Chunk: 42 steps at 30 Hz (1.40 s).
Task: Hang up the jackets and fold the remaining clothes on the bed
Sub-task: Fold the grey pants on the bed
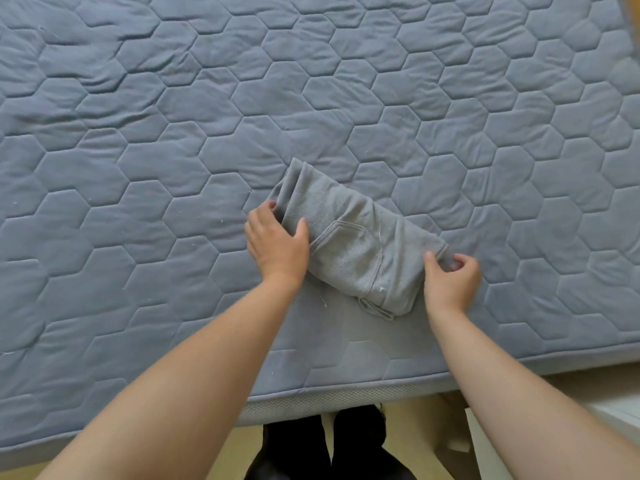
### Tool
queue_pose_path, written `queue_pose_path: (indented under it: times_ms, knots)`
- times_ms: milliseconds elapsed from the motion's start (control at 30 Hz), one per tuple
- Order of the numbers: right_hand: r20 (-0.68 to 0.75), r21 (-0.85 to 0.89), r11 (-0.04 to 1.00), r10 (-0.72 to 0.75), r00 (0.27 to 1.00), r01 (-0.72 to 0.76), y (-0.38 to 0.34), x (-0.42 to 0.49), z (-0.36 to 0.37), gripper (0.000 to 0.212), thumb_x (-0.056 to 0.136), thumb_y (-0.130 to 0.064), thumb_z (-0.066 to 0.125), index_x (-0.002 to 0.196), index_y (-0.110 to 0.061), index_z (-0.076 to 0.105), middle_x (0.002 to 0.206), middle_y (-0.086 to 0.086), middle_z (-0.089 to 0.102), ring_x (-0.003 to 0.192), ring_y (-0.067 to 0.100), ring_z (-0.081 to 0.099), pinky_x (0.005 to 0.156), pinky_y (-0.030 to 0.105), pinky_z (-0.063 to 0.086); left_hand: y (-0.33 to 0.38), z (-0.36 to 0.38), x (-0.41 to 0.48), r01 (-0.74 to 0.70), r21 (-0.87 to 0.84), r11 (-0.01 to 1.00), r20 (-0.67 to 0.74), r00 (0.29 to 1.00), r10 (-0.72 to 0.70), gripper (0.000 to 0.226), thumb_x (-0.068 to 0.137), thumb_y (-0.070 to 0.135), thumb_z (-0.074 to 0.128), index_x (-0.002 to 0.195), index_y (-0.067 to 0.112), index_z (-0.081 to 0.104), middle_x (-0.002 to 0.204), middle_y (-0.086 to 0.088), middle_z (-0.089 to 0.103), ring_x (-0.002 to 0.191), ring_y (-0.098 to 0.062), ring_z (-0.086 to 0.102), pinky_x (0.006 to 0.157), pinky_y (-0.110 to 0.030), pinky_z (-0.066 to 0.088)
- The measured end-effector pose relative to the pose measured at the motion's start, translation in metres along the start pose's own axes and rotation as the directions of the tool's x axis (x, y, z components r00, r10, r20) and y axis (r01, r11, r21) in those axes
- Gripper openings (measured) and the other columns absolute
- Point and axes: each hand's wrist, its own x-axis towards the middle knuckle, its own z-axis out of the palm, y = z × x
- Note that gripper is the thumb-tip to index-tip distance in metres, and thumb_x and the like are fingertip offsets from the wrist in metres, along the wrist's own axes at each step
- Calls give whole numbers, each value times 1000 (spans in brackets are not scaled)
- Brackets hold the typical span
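as if on the final fold, clasped grey garment (349, 244) in curled left hand (277, 244), pinched its other end with right hand (450, 282), near front edge of bed (138, 150); spotted no other clothing.

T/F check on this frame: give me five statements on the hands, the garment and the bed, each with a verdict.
1. The grey garment lies folded on the bed. True.
2. The left hand is clear of the garment. False: it grips the garment's left end, thumb on top.
3. The right hand pinches the garment's right end. True.
4. A jacket lies beside the garment. False: no other clothing shows on the bed.
5. The bed is quilted in squares. False: in hexagons.
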Motion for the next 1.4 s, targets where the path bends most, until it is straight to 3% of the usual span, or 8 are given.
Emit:
queue_pose_path:
  times_ms: [133, 400, 600, 767, 900, 1067, 1267, 1400]
  knots:
    - [96, -93, 851, -509, 855, 517, -12, -20, 8, 17, 79, -20, 74, 78, -5, 65, 87, 12, 55, 90, 34, 54, 87, 40, 43, 1, 1, 29, 27, 138, 990, 240, 969, -60, 36, 86, 38, 64, 111, 13, 56, 111, -3, 60, 115, -25, 45, 95, -41, 42]
    - [454, -488, 675, -345, 821, 553, -37, -21, 40, 20, 88, -40, 62, 91, -22, 70, 111, 4, 53, 115, 25, 41, 95, 36, 31, -2, -10, 59, -73, 295, 953, 271, 963, -10, 17, 90, 21, 57, 77, 12, 50, 96, -13, 60, 93, -33, 54, 69, -32, 34]
    - [145, -156, 971, -158, 977, 180, -20, 8, 21, 14, 84, -14, 63, 76, -4, 70, 89, 18, 68, 92, 36, 62, 82, 35, 47, -11, 4, 75, 95, 332, 938, 317, 926, -206, 26, 92, 27, 54, 107, 6, 55, 124, -18, 51, 114, -37, 49, 88, -40, 41]
    - [6, -184, 958, 225, 974, -220, 14, 33, -13, 23, 91, -17, 61, 102, 1, 71, 107, 20, 69, 102, 35, 62, 83, 31, 44, -4, 7, 66, 150, 99, 984, 467, 866, -179, 85, 79, 60, 64, 141, 12, 30, 141, -6, 46, 127, -29, 46, 105, -38, 38]
    - [47, -174, 958, 240, 970, -228, 27, 35, -13, 23, 91, -17, 61, 99, 1, 72, 106, 20, 69, 101, 34, 62, 80, 30, 44, -3, 4, 62, 135, 83, 987, 645, 748, -157, 107, 59, 60, 81, 142, 14, 33, 138, -1, 48, 125, -21, 48, 96, -30, 43]
    - [-94, -66, 994, 79, 992, -85, -25, 52, -12, 21, 91, -17, 55, 97, -2, 69, 105, 17, 69, 101, 34, 62, 81, 33, 44, 3, -6, 57, 89, 216, 972, 747, 627, -223, 46, 71, 39, 81, 95, 11, 55, 89, 3, 58, 78, -11, 56, 61, -22, 45]
    - [46, 232, 968, 92, 995, -100, -89, 95, 24, 24, 98, -16, 40, 78, -16, 53, 81, 12, 68, 67, 22, 66, 66, 32, 52, -9, -17, 47, 407, 66, 911, 828, 487, -278, 55, 61, 31, 84, 106, 9, 62, 100, -6, 70, 92, -20, 67, 82, -32, 55]
    - [181, -82, 978, 203, 962, -191, -64, 81, 29, 44, 100, -35, 36, 116, -1, 58, 120, 20, 60, 116, 36, 55, 88, 38, 43, -9, -20, 32, 550, -26, 835, 879, 410, -242, 48, 61, 26, 73, 105, 9, 62, 78, -1, 72, 73, -15, 68, 68, -27, 54]
